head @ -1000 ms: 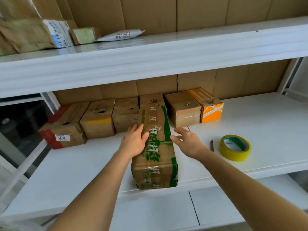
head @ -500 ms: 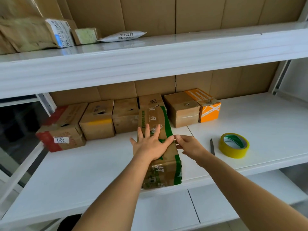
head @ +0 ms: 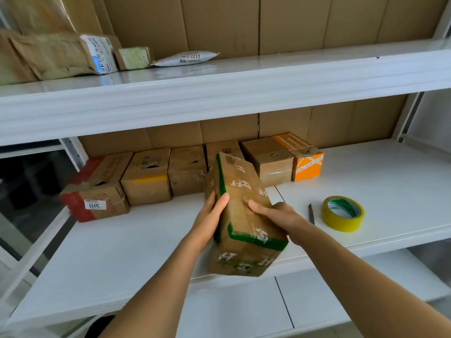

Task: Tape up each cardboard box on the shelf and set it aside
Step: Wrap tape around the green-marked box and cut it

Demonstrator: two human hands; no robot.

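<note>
I see both hands, left (head: 210,217) and right (head: 280,215), gripping the tilted box (head: 241,211) at the shelf's (head: 122,240) front edge.

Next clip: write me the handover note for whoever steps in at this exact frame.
Left hand and right hand both grip the long green-printed box, tilted at the shelf front edge.
Yellow tape roll and small knife lie untouched to its right.
Six boxes line the back wall.
Done: not clear whether any box is freshly taped.
Left: tape this box, set it aside, then the rest.
</note>
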